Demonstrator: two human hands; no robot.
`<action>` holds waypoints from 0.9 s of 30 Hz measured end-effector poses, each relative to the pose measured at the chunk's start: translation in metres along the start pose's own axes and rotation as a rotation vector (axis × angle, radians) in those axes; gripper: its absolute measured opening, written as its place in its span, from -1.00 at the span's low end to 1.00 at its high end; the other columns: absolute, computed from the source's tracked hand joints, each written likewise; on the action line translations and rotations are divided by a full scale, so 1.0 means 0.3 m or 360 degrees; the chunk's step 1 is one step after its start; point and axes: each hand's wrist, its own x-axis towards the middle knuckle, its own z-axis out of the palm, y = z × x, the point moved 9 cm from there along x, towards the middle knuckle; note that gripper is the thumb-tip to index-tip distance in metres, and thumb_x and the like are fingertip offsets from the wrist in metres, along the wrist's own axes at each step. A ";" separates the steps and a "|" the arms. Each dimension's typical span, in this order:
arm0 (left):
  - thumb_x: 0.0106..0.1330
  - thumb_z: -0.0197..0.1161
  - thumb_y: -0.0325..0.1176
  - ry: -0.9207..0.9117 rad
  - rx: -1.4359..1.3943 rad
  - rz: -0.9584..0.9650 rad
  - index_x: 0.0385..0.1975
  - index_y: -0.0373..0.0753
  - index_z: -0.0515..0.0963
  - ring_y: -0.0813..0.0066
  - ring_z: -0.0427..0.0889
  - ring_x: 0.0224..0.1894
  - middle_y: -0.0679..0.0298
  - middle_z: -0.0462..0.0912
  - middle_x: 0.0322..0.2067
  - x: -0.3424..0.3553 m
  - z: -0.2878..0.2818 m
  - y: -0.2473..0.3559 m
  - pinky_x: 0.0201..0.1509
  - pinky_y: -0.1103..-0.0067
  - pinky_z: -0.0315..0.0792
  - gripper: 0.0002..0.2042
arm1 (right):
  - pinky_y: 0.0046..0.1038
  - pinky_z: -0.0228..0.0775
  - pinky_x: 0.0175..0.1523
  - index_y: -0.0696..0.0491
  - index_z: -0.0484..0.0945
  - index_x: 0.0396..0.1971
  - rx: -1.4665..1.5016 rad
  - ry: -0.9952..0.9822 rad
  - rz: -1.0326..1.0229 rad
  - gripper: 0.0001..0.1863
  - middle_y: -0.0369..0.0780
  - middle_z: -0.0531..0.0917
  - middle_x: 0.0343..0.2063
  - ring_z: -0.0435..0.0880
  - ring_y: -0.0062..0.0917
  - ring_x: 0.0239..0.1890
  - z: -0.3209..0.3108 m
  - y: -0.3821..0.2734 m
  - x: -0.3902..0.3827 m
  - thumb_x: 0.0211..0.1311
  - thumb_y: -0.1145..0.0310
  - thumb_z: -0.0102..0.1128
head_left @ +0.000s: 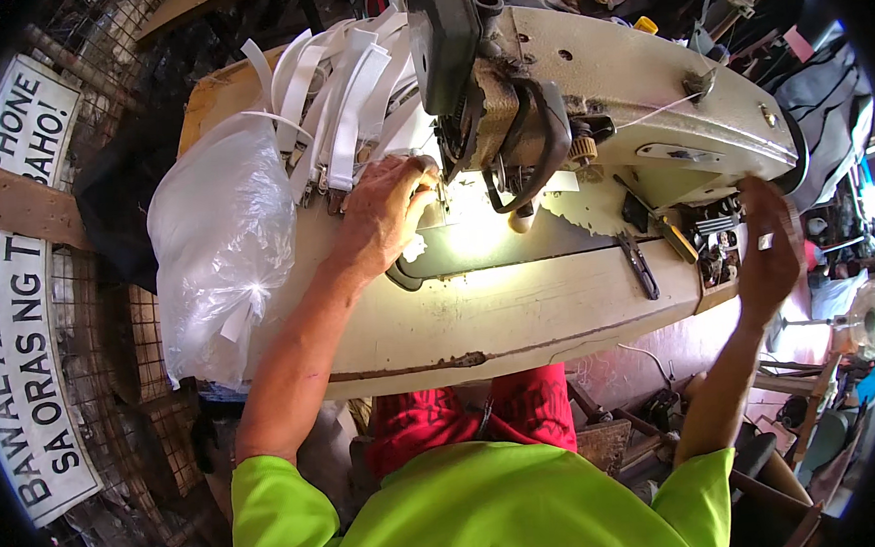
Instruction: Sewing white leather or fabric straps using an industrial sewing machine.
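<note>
An industrial sewing machine [636, 81] stands before me, its lamp lighting the needle area. My left hand [390, 204] is closed beside the needle area, thumb and fingers pinched together; what lies between them is hidden. Just behind it lies a heap of white straps [347, 99], with small metal fittings at their near ends. My right hand [769, 248] is raised at the machine's right end, close below the dark rim of the handwheel [803, 156]. Its fingers are blurred, and I cannot tell whether they touch the wheel.
A full translucent plastic bag [225, 236] stands on the left of the machine table [520, 314]. Thread snips [639, 266], a yellow-handled tool [678, 241] and a small box of metal parts [719, 256] lie at the right. A wire grille [85, 325] with a white sign stands farther left.
</note>
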 end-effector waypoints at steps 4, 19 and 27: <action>0.18 0.26 -0.45 0.0039 0.0139 -0.0002 -0.16 -0.18 0.50 0.25 0.54 -0.08 0.26 0.59 -0.23 -0.008 0.008 0.004 0.07 0.34 0.35 -0.77 | -0.48 0.46 0.07 0.05 0.65 -0.09 -0.0240 0.0145 0.0056 -0.77 -0.23 0.69 -0.13 0.65 -0.49 -0.05 -0.154 0.231 0.140 0.32 0.36 0.14; 0.06 0.30 -0.44 0.0019 0.0243 0.0059 -0.24 -0.23 0.62 0.26 0.44 0.03 0.25 0.55 -0.17 -0.002 0.004 0.004 0.22 0.34 0.27 -0.77 | -0.48 0.32 0.15 0.03 0.54 0.08 -0.0535 -0.0453 0.0112 -0.62 -0.14 0.61 0.02 0.61 -0.40 -0.01 0.077 0.970 0.343 0.38 0.21 -0.03; 0.08 0.27 -0.45 0.0011 0.0426 0.0154 -0.22 -0.26 0.61 0.23 0.42 0.00 0.21 0.50 -0.18 -0.010 0.016 0.029 0.19 0.32 0.28 -0.77 | -0.26 0.26 0.25 0.15 0.45 0.12 -0.0518 0.0336 -0.0034 -0.61 -0.05 0.48 0.15 0.49 -0.18 0.15 0.008 0.300 -0.208 0.33 0.36 0.05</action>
